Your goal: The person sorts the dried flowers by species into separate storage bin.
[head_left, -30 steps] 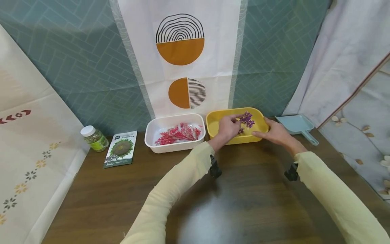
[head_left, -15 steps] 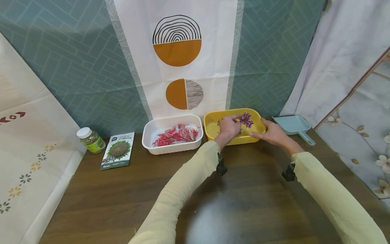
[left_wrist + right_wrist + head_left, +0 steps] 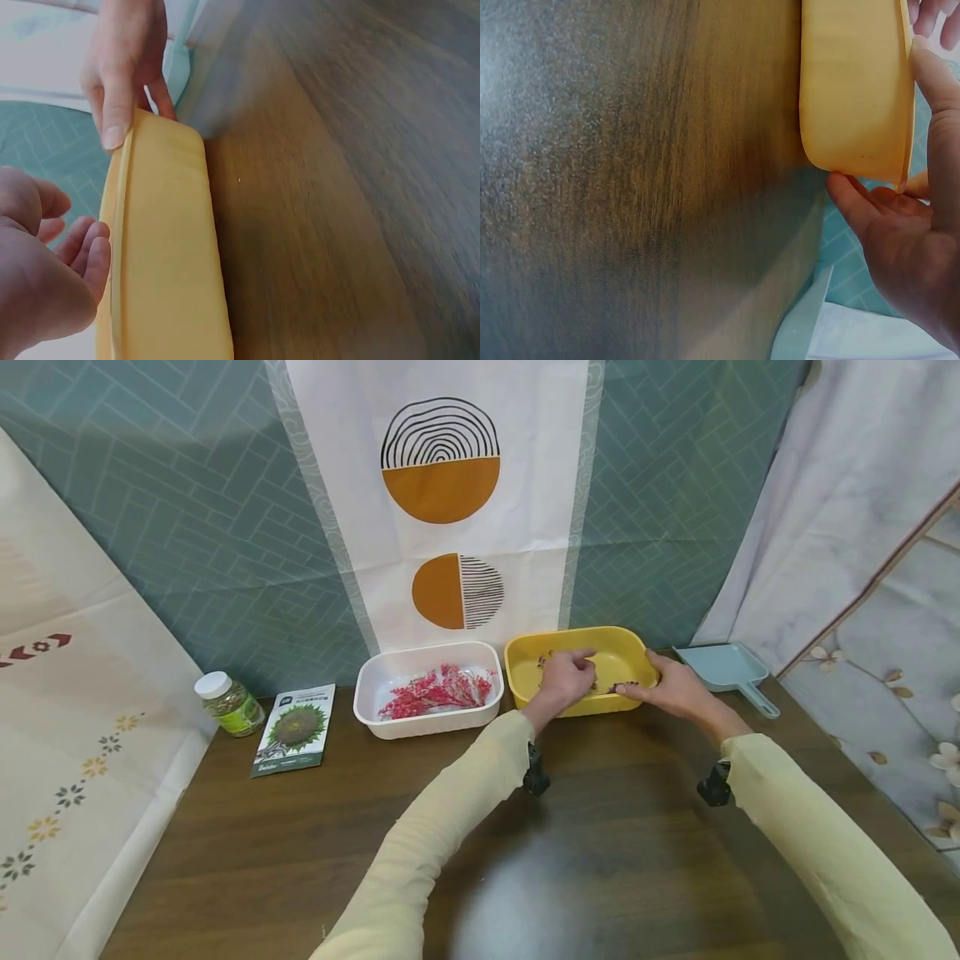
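A yellow plastic tray [image 3: 615, 652] stands at the back of the table, right of centre. In the head view, my left hand [image 3: 567, 678] is over its inside, index finger stretched out. Nothing shows between its loosely bent fingers in the left wrist view. My right hand [image 3: 671, 685] grips the tray's right end, thumb on the front rim and fingers round the end wall. Dark purple dried flowers [image 3: 624, 685] show low inside the tray near the right thumb, mostly hidden by the front wall. Small purple bits [image 3: 545, 657] lie at the tray's left.
A white tray [image 3: 367, 693] with pink-red dried flowers [image 3: 438, 692] stands just left of the yellow one. Farther left are a seed packet [image 3: 297, 728] and a white-lidded jar [image 3: 231, 703]. A pale blue dustpan [image 3: 723, 667] lies to the right, near the curtain.
The purple flower sprig that stood up by my left fingertips has dropped low into the yellow tray. The right hand keeps its grip on the tray's end.
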{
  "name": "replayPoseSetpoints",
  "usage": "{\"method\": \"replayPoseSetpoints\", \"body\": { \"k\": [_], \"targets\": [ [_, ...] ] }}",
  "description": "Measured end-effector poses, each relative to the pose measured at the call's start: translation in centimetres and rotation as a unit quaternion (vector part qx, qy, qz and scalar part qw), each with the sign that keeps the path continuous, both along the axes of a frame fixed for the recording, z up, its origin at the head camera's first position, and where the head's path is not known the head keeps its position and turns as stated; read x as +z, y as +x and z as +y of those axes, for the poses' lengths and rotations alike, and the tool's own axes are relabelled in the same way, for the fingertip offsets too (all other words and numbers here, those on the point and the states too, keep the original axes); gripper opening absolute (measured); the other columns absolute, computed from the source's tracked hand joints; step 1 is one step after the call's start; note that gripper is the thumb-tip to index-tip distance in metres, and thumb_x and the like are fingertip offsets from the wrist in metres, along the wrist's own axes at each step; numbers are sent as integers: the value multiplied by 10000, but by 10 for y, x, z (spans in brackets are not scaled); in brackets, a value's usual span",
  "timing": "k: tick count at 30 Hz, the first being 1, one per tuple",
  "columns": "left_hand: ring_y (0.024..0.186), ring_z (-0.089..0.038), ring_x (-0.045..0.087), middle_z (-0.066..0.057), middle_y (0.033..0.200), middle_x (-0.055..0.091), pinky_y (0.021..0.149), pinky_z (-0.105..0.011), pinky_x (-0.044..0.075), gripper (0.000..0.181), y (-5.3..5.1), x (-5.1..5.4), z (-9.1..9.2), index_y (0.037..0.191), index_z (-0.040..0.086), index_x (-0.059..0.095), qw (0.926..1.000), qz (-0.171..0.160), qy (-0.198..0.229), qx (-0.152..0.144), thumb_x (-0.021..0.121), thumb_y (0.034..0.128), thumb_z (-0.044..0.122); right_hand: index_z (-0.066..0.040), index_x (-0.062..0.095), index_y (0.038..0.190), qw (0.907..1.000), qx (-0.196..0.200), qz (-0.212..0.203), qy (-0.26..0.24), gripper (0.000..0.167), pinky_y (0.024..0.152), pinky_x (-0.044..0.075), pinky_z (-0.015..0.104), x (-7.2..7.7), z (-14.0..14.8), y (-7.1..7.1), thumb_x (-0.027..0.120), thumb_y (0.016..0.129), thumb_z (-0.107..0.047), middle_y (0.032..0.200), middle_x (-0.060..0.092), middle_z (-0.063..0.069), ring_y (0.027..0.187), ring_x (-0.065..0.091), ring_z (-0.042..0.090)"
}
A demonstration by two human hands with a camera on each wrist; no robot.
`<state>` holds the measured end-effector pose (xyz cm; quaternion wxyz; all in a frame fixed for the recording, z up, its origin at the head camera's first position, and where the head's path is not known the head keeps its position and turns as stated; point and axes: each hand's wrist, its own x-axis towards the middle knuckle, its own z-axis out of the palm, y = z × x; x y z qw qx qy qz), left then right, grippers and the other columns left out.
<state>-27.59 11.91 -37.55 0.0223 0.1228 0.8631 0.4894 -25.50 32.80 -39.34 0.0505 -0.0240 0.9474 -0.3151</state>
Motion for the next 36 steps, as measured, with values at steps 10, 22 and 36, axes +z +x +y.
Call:
{"method": "replayPoseSetpoints", "body": {
  "k": [10,22,36],
  "targets": [
    [977,-166,676,-93,1086,731,807,-201,520,380,20,7,-39,1333,40,647,9967,259,417,-639,665,956,84,58,103,1567,9999,-12,-149,-3,1123,1088,290,621,3,8,0,678,872,-612,1538,266,346,1300,394,465],
    [943,-260,691,-169,1056,714,767,-244,547,385,45,8,-97,1308,-14,642,9931,775,717,-503,664,926,21,81,41,1551,9995,107,-58,277,1175,1087,254,648,5,14,0,636,869,-669,1538,195,390,1363,296,534],
    [1002,-306,670,-197,1114,698,829,-447,552,402,79,5,-205,1263,-48,644,9843,1714,-404,115,710,891,92,88,7,1551,9947,422,790,511,1066,1102,149,678,25,28,16,607,944,-551,1600,35,330,1446,92,521]
  ]
}}
